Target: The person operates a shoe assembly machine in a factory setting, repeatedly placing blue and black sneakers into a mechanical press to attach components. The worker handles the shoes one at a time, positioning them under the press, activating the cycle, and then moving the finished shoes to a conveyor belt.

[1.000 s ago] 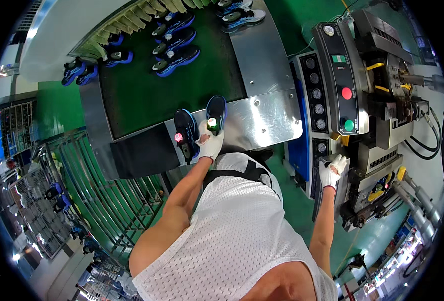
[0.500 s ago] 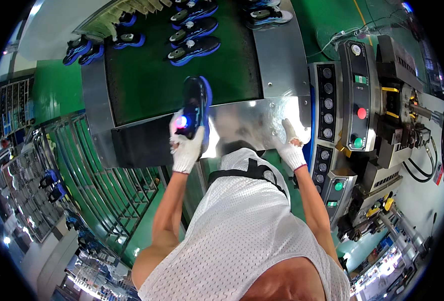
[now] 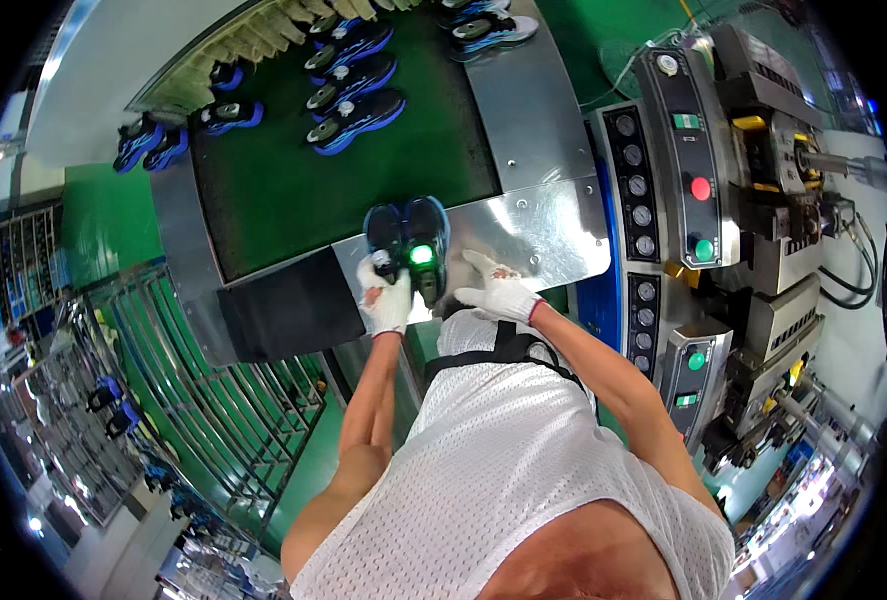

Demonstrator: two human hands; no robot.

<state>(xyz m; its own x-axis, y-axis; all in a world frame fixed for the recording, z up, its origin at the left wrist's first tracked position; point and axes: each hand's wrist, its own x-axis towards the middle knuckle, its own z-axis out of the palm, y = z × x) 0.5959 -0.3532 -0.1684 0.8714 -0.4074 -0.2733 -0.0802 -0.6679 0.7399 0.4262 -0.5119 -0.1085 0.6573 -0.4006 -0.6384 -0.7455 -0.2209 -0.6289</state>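
Left hand (image 3: pixel 387 298), white-gloved, is clamped on the near end of a dark blue shoe (image 3: pixel 410 245) with a glowing green patch. The shoe stands sole-side up at the near edge of the green conveyor belt (image 3: pixel 263 190), where the belt meets the shiny steel bench (image 3: pixel 553 225).

Right hand (image 3: pixel 498 290), also gloved, lies just beside the shoe on the steel, fingers spread and its grip apart, holding nothing.

Judgement: to handle this well, keep the left hold firm around the heel, bring the right hand in to steady the other side, and keep the shoe level so it does not tip off the edge.

Far along the belt, several more blue shoes (image 3: pixel 353 95) lie in rows.

Right of the bench stands a black control panel (image 3: pixel 688 150): a small green rectangular label near its far end, a round red button (image 3: pixel 700 188), and a round green button (image 3: pixel 704 249) nearer. A lower panel carries another green button (image 3: pixel 696 360).
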